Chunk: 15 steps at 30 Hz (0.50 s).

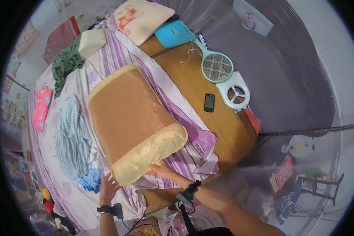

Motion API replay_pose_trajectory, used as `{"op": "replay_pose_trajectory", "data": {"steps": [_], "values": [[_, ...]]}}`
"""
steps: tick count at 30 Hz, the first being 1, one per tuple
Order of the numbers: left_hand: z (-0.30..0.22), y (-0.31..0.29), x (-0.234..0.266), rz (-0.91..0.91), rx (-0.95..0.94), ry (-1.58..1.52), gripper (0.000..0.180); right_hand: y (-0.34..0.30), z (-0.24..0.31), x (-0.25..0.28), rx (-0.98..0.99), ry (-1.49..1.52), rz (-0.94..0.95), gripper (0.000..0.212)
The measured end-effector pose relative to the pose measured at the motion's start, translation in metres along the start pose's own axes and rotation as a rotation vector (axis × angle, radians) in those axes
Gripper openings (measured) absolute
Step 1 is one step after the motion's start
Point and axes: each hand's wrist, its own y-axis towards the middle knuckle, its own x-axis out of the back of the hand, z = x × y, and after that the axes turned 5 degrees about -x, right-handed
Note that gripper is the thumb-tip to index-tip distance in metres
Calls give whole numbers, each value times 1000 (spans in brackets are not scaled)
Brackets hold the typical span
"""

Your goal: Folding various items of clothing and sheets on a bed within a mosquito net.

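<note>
A folded brown sleeping mat [126,114] with a cream patterned border lies on the bed, its rounded fold toward me. At the near edge, my right hand [160,170] grips the border, and part of its fingers is hidden by the mat. My left hand [109,188] is beside the near left corner, fingers spread and close to the border. Just beyond that hand is a bright blue cloth [89,181], against a rumpled blue-and-white striped garment [70,137]. Under the mat spreads a purple-and-white striped sheet [173,84].
On the wooden bed boards [173,63] to the right lie a black phone [209,102], a mosquito racket [217,67], a white fan [236,92] and a blue case [174,34]. A pillow [139,19] sits at the far end. Sheer netting [295,78] surrounds the bed.
</note>
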Motion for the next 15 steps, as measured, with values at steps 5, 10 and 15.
{"op": "replay_pose_trajectory", "data": {"steps": [5,10,15], "values": [[41,43,-25,-61,67,-55,52,-5,-14,13,25,-50,100,25],[17,33,-51,37,-32,-210,45,-22,-10,96,165,-104,-297,20],[-50,26,-47,4,-285,-263,44,-40,0,211,340,-501,-1022,36]]}}
